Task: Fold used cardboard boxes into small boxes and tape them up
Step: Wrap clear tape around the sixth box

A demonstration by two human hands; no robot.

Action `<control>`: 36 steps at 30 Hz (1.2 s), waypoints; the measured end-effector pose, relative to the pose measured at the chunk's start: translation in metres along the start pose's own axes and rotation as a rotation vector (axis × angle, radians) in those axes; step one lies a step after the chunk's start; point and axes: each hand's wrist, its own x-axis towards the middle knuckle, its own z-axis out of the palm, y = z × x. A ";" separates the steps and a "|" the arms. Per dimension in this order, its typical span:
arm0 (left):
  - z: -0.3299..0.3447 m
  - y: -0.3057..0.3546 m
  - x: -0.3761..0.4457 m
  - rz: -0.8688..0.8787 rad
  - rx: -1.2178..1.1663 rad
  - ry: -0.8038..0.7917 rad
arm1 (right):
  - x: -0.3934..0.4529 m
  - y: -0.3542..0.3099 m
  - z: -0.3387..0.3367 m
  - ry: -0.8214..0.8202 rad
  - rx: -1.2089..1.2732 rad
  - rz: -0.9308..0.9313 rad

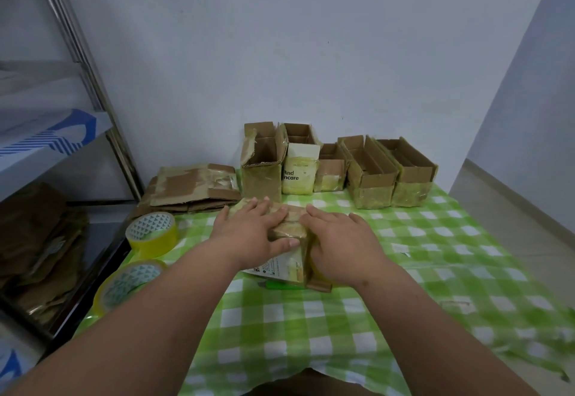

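Observation:
A small taped cardboard box (pixel 291 251) lies on the green checked tablecloth (pixel 311 327), and both hands rest on it. My left hand (pixel 249 227) lies flat over its top left side with the thumb along the front. My right hand (pixel 342 246) wraps the right end. Two rolls of yellow tape (pixel 151 234) (pixel 127 283) lie at the left table edge. A stack of flattened cardboard (pixel 193 190) sits behind them. A green object (pixel 277 286) peeks out beneath the box.
Several folded, open-topped boxes (pixel 370 171) stand in a row along the back wall. A metal shelf (pixel 62 134) at the left holds more flattened cardboard (pixel 37 255). The table's right edge drops to the floor (pixel 513 224).

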 end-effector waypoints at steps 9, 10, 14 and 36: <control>0.013 -0.011 -0.020 -0.147 -0.092 0.107 | -0.009 -0.010 -0.001 0.020 0.008 0.003; 0.013 -0.011 -0.020 -0.152 -0.100 0.105 | -0.009 -0.011 -0.001 0.012 0.005 0.010; 0.014 -0.010 -0.021 -0.164 -0.115 0.090 | -0.013 -0.013 -0.002 0.008 0.025 0.045; 0.004 -0.029 -0.013 -0.084 -0.382 0.217 | 0.007 0.011 -0.006 0.046 0.282 0.067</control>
